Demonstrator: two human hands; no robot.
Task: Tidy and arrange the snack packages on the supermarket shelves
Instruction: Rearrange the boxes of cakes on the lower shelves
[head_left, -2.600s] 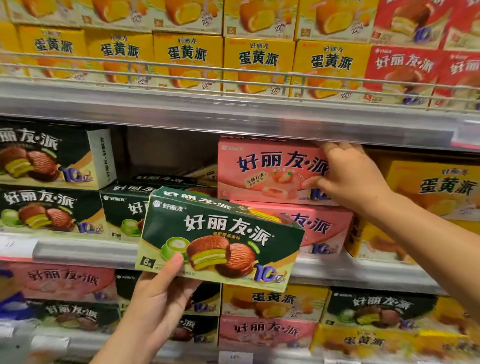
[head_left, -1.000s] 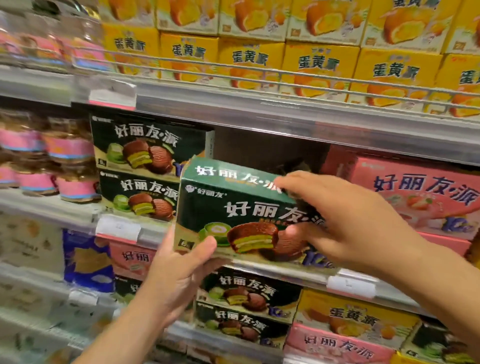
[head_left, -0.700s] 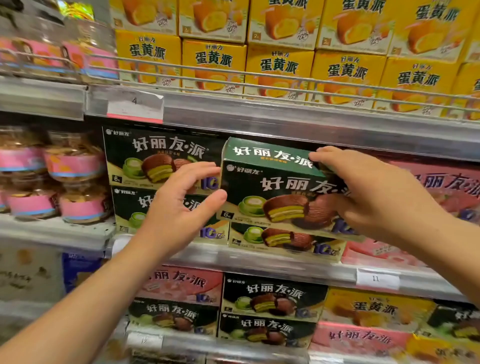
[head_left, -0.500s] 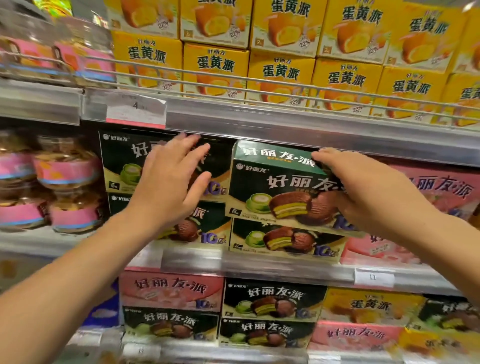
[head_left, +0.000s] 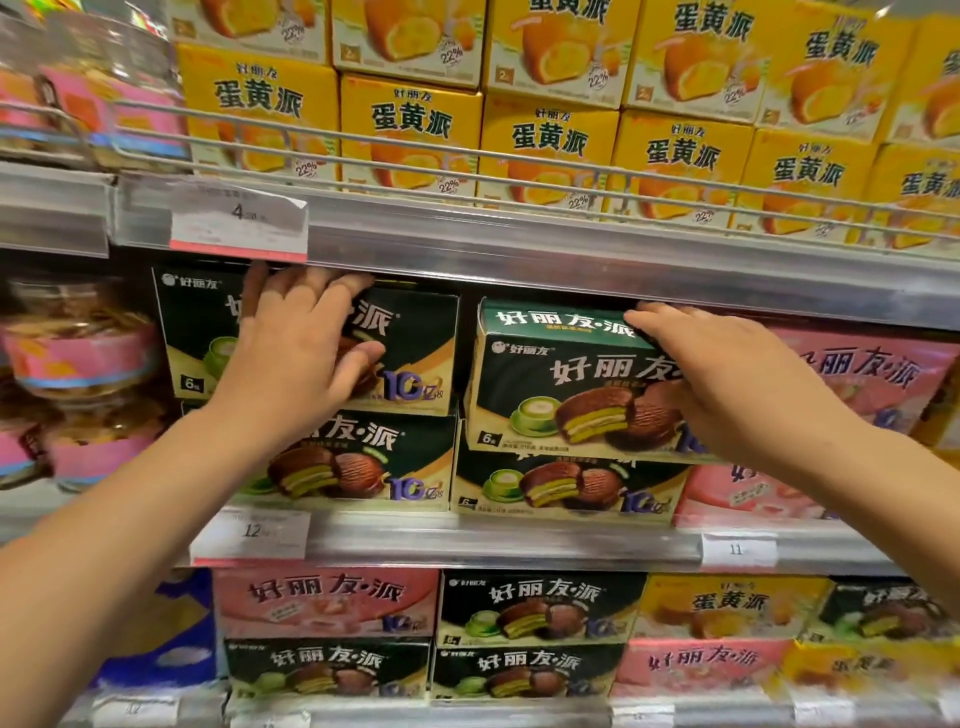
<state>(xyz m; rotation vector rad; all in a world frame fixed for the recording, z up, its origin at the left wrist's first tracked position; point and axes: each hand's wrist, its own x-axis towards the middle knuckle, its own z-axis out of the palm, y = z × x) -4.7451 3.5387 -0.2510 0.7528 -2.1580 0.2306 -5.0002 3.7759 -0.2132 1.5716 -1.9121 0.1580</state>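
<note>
On the middle shelf (head_left: 493, 545) stand two stacks of dark green pie boxes. My right hand (head_left: 737, 384) grips the top green box of the right stack (head_left: 550, 384), fingers over its top face and thumb on its front. That box sits slightly tilted on the green box below it (head_left: 561, 488). My left hand (head_left: 296, 353) lies flat on the front of the top-left green box (head_left: 415, 332), fingertips at its upper edge under the shelf above. Another green box (head_left: 363, 467) lies beneath it.
Pink boxes (head_left: 872, 374) stand right of the green stacks. Yellow boxes (head_left: 550, 140) fill the upper shelf behind a wire rail (head_left: 467, 171). Pink-banded tubs (head_left: 78, 353) stand at left. The lower shelf holds mixed pink, green and yellow boxes (head_left: 535, 613).
My left hand let go of the carried green box and moved up onto the top-left box. My right hand has set that box on the right stack and still holds it.
</note>
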